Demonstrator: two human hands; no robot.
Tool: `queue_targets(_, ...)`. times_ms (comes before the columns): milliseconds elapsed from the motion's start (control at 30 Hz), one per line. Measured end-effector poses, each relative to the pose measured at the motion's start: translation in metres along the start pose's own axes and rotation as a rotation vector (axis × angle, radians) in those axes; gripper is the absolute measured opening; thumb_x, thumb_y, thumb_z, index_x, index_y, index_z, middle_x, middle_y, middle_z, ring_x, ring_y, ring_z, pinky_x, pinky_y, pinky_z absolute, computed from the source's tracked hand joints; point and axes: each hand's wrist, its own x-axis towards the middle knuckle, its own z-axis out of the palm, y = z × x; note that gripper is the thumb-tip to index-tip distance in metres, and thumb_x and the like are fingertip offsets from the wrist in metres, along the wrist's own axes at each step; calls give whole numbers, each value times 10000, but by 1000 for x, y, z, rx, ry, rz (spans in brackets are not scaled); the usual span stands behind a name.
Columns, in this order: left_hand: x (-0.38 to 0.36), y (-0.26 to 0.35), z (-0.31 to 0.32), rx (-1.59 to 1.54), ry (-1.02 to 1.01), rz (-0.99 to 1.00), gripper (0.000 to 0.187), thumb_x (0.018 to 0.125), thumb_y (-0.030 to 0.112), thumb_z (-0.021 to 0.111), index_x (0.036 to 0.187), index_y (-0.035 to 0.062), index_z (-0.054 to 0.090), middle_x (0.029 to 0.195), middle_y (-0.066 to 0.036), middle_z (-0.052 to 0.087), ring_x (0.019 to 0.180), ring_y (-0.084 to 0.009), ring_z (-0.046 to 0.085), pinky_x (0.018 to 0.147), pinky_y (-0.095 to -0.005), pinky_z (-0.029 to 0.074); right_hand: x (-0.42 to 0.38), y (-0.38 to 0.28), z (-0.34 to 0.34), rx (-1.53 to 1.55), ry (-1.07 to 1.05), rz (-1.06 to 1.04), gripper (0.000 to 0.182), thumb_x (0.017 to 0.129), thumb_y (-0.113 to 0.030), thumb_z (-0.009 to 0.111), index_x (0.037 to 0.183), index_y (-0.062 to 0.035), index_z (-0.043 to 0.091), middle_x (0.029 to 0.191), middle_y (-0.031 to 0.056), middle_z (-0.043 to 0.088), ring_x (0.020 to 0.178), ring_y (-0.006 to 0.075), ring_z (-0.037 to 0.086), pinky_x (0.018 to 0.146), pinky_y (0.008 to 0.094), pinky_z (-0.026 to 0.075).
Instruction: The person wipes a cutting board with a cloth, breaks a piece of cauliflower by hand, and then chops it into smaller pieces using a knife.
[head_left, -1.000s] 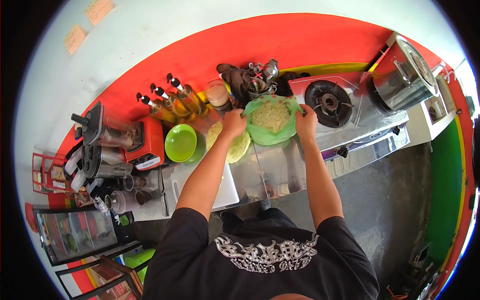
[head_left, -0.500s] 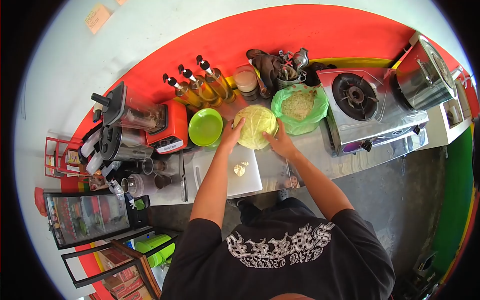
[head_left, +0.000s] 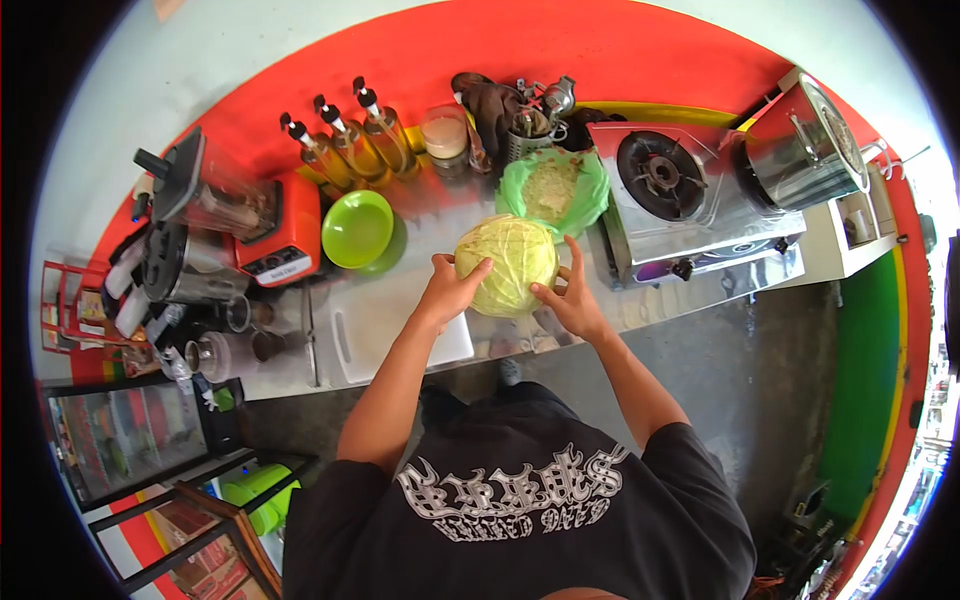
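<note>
"Starting at the left, what do you see?"

"A red blender (head_left: 290, 235), then a green bowl (head_left: 357, 230), with three pump bottles (head_left: 357, 153) on its far side. Nearer, a white board (head_left: 375, 330) lies on the metal counter (head_left: 430, 240) (its near right corner peeks out past the left forearm)."

"And the left hand (head_left: 448, 297)?"

"Grasping the cabbage (head_left: 507, 255) at its near left side, thumb laid over the leaves, other fingers curled round the left edge."

"Where exactly is the cabbage?"

"Between both hands, by the far right corner of the board. I can't tell whether its underside touches the counter."

"Is the right hand (head_left: 575, 302) gripping it too?"

"Yes, thumb against the near right side, fingers bent up along the right edge. How many of those press on it, I can't tell."

"Farther right?"

"A green bag (head_left: 592, 200), spread wide around pale shreds (head_left: 550, 188), just beyond the cabbage. Beside it is the stove (head_left: 715, 225), with a tall steel pot (head_left: 800, 160) on its right end."
</note>
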Motion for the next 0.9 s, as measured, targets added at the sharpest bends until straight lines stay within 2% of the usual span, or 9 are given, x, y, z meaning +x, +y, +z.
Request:
queue_targets(233, 10, -25, 78, 42, -132, 46, 880, 944, 502, 730, 1405, -84, 264, 1303, -302, 588, 1182, -312, 649, 990, -396, 531, -48, 22, -60, -123, 116, 11, 924, 970, -142, 743, 1636, -109, 104, 1427, 249, 535, 1167, 291, 663, 896, 382, 587)
queue_targets(300, 17, -23, 98, 82, -123, 66, 858, 949, 474, 726, 1431, -71, 272, 1311, -302, 600, 1187, -328, 655, 982, -406, 536, -52, 46, -69, -112, 223, -60, 861, 1005, -115, 691, 1640, -105, 109, 1431, 218, 552, 1210, 259, 637, 953, 370, 564)
queue_targets(333, 22, -23, 106, 128, -96, 119, 853, 948, 457, 729, 1446, -66, 274, 1319, -299, 605, 1194, -333, 655, 984, -406, 535, -53, 52, -69, -47, 251, -70, 871, 991, -104, 701, 1636, -107, 115, 1491, 236, 481, 1253, 287, 612, 966, 385, 567)
queue_targets(433, 34, -28, 124, 183, -49, 197, 833, 943, 424, 734, 1463, -57, 297, 1338, -292, 610, 1207, -343, 653, 989, -408, 531, -56, 64, -63, 18, 335, -122, 851, 1001, -81, 676, 1636, -109, 111, 1497, 232, 472, 1271, 290, 597, 973, 385, 566)
queue_targets(700, 37, -32, 130, 221, -40, 308, 749, 947, 358, 734, 1514, 31, 368, 1377, -246, 610, 1236, -349, 638, 1020, -414, 511, -60, 61, -57, 91, 476, 80, 802, 1035, -157, 643, 1640, -94, 121, 1460, 252, 517, 1243, 296, 617, 883, 378, 587)
queue_targets(767, 24, -27, 122, 189, -60, 311, 753, 932, 314, 737, 1536, 66, 360, 1388, -277, 598, 1281, -408, 598, 1062, -446, 480, -57, 63, -62, -241, 498, 24, 791, 1026, -221, 669, 1629, -65, 182, 1428, 297, 546, 1193, 320, 654, 849, 389, 585)
queue_targets(800, 24, -32, 117, 166, -78, 300, 785, 930, 308, 738, 1562, 70, 337, 1403, -283, 589, 1308, -403, 584, 1084, -450, 469, -60, 53, -58, -376, 523, 69, 778, 1001, -281, 696, 1594, -17, 266, 1417, 347, 538, 1201, 406, 641, 924, 454, 554)
queue_targets(833, 23, -40, 110, 165, -63, 302, 785, 930, 308, 738, 1562, 70, 337, 1403, -283, 589, 1308, -403, 584, 1084, -450, 469, -60, 53, -59, -375, 511, 61, 778, 1001, -281, 696, 1594, -17, 266, 1417, 347, 538, 1201, 406, 641, 924, 454, 554)
queue_targets(900, 19, -60, 91, 204, -27, 354, 733, 967, 298, 713, 1571, 90, 353, 1429, -250, 571, 1313, -348, 585, 1086, -446, 472, -62, 56, -53, -882, 667, -187, 777, 968, -296, 721, 1568, -12, 318, 1411, 358, 521, 1252, 501, 563, 1027, 521, 479)
